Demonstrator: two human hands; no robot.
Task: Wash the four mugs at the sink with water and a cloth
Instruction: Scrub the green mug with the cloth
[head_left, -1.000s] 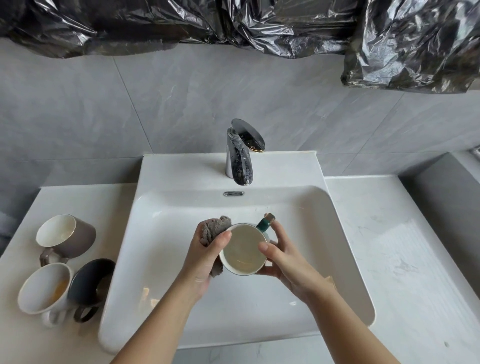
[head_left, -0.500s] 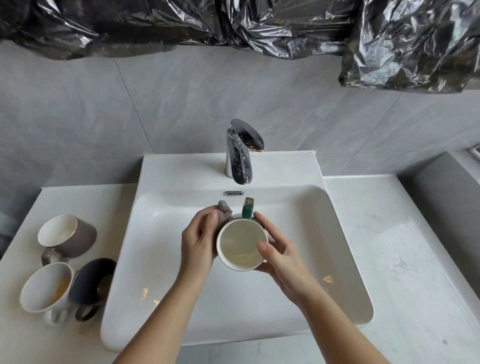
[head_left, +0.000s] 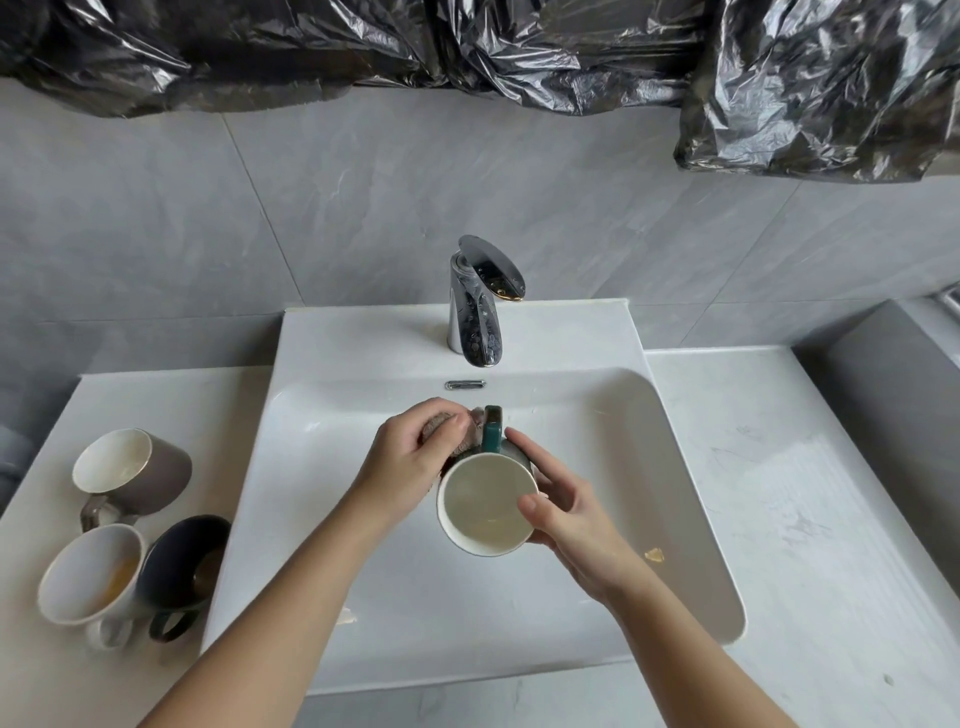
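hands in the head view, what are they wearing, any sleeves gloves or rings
The left hand and right hand are bare: no gloves, rings or watch visible. The left forearm and right forearm are bare too, no sleeves in frame.

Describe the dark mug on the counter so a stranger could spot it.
Find the sink, then the counter to its left. The dark mug is the one there nearest the sink, beside the white mug and brown mug. Only it is dark inside.

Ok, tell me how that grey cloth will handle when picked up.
The cloth is bunched in the left hand against the teal mug, so probably soft and floppy, not stiff. It wads into one hand, so likely light; if wet, it may drip.
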